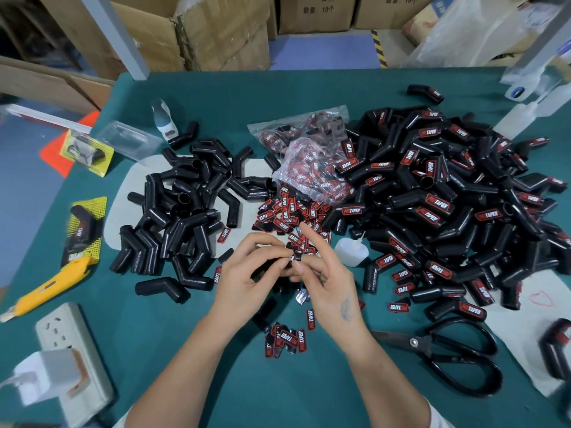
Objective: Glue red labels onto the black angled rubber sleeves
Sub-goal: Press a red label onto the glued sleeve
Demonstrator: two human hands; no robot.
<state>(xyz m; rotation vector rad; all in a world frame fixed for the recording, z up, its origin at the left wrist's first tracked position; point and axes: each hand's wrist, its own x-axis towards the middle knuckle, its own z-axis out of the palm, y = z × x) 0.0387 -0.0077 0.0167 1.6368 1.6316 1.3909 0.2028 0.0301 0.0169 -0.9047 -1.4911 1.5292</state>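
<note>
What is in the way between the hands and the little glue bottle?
Nothing visible. The glue bottle lies on the table just beyond the right hand, with only loose red labels scattered nearby. Both hands' fingers are busy holding a small black piece.

We see glossy black rubber sleeves (182, 211), crinkled clear plastic bags (309, 168) of shiny labels (290, 336), matt teal table (216, 381), brown cardboard boxes (222, 32)
</note>
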